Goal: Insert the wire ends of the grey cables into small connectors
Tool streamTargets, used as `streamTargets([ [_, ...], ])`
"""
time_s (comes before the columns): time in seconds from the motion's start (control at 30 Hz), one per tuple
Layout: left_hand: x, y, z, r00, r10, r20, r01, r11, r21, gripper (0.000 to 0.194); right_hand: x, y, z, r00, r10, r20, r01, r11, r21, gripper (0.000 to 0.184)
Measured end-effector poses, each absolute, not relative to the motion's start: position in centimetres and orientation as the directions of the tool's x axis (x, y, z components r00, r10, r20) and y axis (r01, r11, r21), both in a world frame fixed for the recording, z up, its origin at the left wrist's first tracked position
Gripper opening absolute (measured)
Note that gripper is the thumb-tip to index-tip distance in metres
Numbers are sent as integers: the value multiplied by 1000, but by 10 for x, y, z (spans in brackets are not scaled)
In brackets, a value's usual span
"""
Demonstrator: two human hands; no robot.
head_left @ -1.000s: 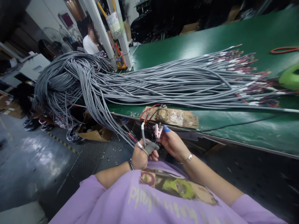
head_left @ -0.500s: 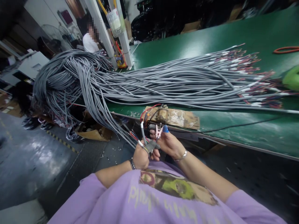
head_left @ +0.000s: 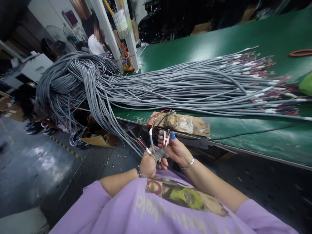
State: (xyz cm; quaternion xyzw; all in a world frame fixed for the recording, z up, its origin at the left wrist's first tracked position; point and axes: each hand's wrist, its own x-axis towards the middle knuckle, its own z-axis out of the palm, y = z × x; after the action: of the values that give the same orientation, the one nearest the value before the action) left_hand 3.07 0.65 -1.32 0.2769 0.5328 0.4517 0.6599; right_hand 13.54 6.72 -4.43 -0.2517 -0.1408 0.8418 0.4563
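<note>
My left hand (head_left: 148, 165) is closed around grey cables (head_left: 134, 149). Their white-sleeved ends (head_left: 148, 150) and thin coloured wires stick up from the fist, and the thumb wears a grey cover. Close beside it, my right hand (head_left: 179, 152) has its thumb and fingers pinched on a small pink clip-like piece (head_left: 166, 138). A blue cover (head_left: 172, 135) sits on the right thumb. Whether the pink piece touches a wire I cannot tell.
A long bundle of grey cables (head_left: 170, 84) lies along the green table (head_left: 263, 130). At its near edge is a taped cardboard piece (head_left: 190, 123) with red and black wires. White posts (head_left: 133, 48) rise behind; a person (head_left: 95, 45) sits beyond.
My right hand has turned slightly, and the pink piece has rotated a little. My left hand stays closed on the cables, its fingers shifting slightly. The whole view has drifted a little.
</note>
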Motion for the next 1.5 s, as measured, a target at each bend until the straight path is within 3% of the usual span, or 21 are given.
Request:
streamTargets([
  [0.27,25,2,-17,65,917,-393,-295,394,870,51,138,65,-43,-466,834,-296,-695,-552,-461,42],
  [0.4,18,-1,-25,106,938,-330,-265,346,900,48,144,65,-40,-466,849,-249,-676,-523,-519,33],
  [0.53,14,0,-26,50,956,-287,-215,291,932,47,146,63,-38,-427,869,-249,-651,-487,-583,24],
  [0.8,15,5,-25,-54,977,-204,-102,198,975,45,144,64,-38,-403,873,-274,-634,-483,-605,40],
  [1.07,15,6,-31,-62,970,-235,-133,225,965,46,145,43,-31,-681,731,-44,-512,-518,-685,34],
  [1.33,14,5,-7,-10,961,-276,-29,275,961,56,150,37,-24,-514,842,-163,-335,-372,-865,39],
  [1.5,11,3,-14,18,959,-282,-30,283,959,50,153,36,-26,-384,900,-205,-276,-324,-905,42],
])
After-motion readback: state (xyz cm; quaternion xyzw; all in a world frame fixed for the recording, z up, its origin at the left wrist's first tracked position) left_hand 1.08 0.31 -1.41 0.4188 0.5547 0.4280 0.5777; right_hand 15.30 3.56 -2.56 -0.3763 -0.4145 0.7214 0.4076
